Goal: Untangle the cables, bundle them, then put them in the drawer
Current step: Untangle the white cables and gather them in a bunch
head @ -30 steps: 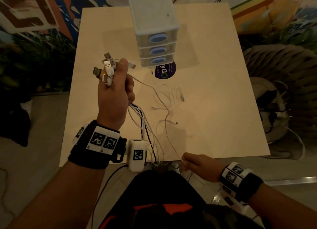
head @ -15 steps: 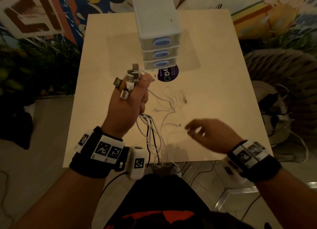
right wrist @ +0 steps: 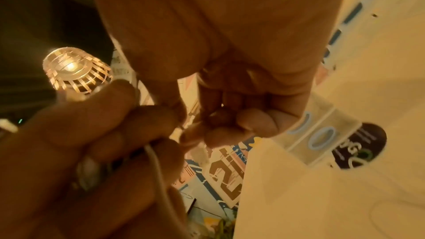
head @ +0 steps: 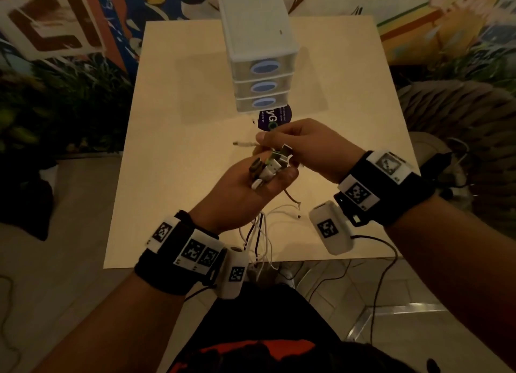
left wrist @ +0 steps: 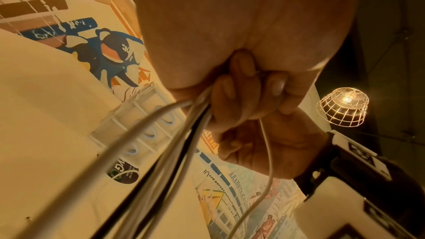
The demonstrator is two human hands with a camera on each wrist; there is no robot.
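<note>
Head view: left hand (head: 240, 194) fisted around white and black cables (head: 258, 233), plugs up, just in front of the white three-drawer plastic organiser (head: 258, 46). Right hand (head: 304, 146) pinching one more white plug (head: 245, 144) beside them. Better to align all plugs level before coiling.

right hand (right wrist: 230, 52) fingers (right wrist: 255, 124) pinching a white cable (right wrist: 158, 170), drawer unit (right wrist: 322, 134) beyond

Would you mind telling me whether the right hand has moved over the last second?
Yes. The right hand has come up from the table's near edge toward the drawers, meeting the left hand at the cable plugs.
</note>
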